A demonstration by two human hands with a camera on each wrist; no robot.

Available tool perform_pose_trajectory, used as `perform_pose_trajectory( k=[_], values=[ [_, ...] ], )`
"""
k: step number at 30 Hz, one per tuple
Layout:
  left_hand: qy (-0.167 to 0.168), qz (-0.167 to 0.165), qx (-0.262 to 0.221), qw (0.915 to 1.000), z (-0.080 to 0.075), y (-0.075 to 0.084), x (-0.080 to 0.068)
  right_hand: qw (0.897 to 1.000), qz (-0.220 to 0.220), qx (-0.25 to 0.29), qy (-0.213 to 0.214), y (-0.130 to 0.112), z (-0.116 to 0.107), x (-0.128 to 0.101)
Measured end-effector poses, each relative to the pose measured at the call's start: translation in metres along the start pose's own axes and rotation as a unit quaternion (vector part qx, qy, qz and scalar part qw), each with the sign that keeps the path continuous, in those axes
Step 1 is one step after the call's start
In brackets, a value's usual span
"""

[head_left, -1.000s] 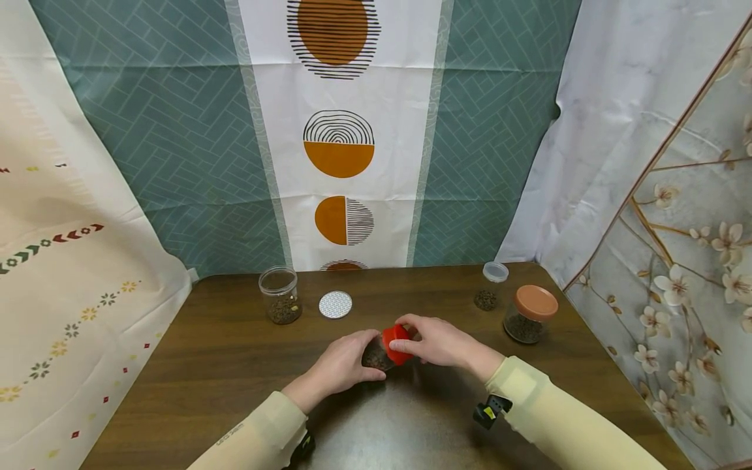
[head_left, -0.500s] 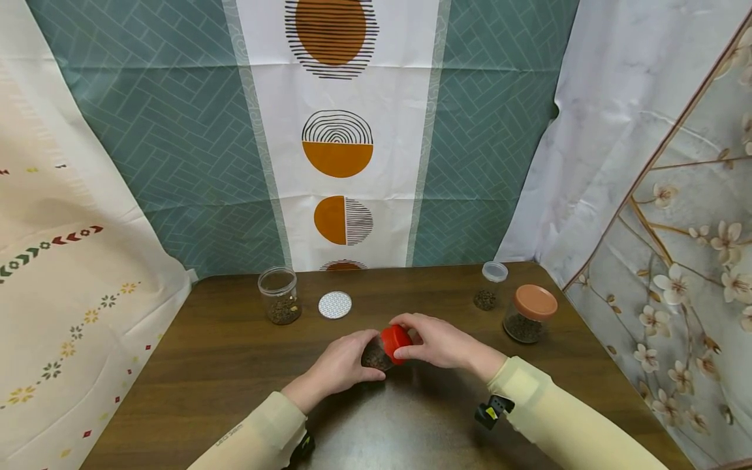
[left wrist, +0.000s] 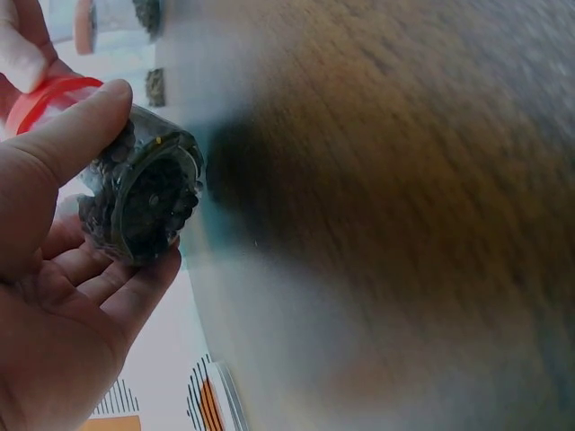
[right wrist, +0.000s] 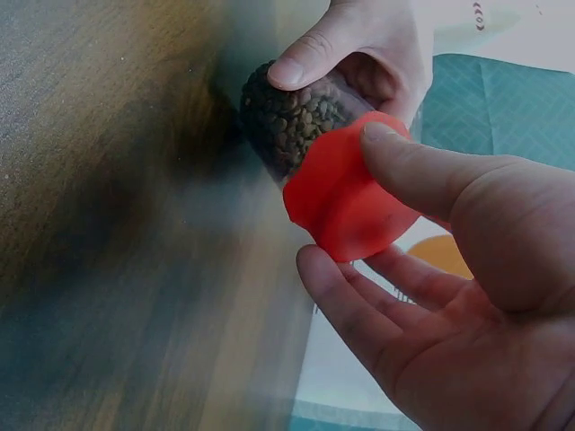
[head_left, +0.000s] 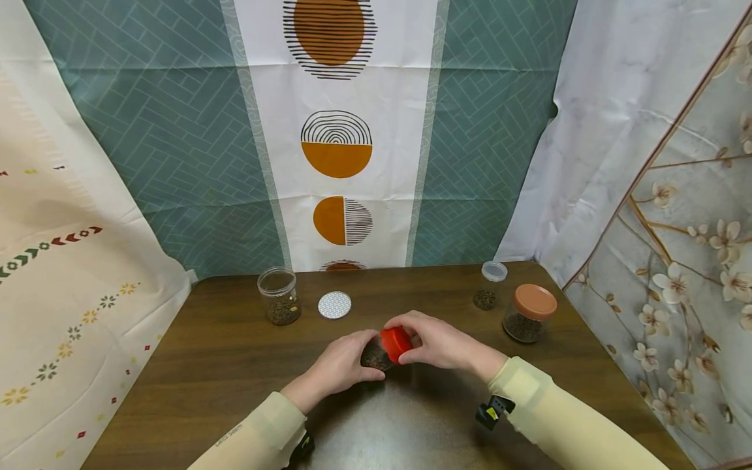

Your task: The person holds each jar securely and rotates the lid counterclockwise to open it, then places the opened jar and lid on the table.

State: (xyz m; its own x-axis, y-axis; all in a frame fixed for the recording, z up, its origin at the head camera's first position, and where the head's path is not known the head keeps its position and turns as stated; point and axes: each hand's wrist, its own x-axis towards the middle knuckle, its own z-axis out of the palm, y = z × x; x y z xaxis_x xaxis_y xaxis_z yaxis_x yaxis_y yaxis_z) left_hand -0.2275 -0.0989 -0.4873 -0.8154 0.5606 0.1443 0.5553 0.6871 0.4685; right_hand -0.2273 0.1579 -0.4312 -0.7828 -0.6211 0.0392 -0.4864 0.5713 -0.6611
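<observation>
A clear jar (head_left: 374, 356) with dark brown seeds or pellets inside is held tilted low over the table, its base toward the left. My left hand (head_left: 341, 363) grips the jar's body, thumb on the near side and fingers on the far side. On the jar's mouth sits a red scalloped lid (right wrist: 346, 193), facing right. My right hand (head_left: 437, 343) holds this lid by its rim between thumb and fingers. The left wrist view shows the jar's round base and the contents (left wrist: 148, 197) lying against the wall.
An uncovered clear jar (head_left: 279, 297) with some brown contents stands at the back left, beside a white patterned disc (head_left: 335, 305). At the back right are a small clear-lidded jar (head_left: 490, 286) and a jar with an orange-pink lid (head_left: 530, 313). Patterned cloths hang behind the wooden table (head_left: 235, 352).
My right hand has shifted slightly left on the red lid, its thumb moving down and round the rim. The lid's face looks turned. The left hand and jar stay almost in place.
</observation>
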Motion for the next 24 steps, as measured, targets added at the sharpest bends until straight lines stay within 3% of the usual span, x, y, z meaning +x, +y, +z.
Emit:
perform_pose_trajectory(
  k=[8,17,24],
  values=[
    [0.000,-0.003,0.002,1.0000,0.0010,-0.0004,0.0008,1.000,0.018,-0.001,0.004,-0.0004,0.0012,-0.0003],
    [-0.007,-0.010,-0.011,0.9999,-0.0010,0.0012,0.0003,0.988,0.148,-0.032,0.042,-0.0062,0.0027,0.0025],
    [-0.007,-0.008,-0.007,0.9999,-0.0013,0.0013,0.0007,0.990,0.138,-0.029,0.025,-0.0063,0.0062,0.0045]
  ],
)
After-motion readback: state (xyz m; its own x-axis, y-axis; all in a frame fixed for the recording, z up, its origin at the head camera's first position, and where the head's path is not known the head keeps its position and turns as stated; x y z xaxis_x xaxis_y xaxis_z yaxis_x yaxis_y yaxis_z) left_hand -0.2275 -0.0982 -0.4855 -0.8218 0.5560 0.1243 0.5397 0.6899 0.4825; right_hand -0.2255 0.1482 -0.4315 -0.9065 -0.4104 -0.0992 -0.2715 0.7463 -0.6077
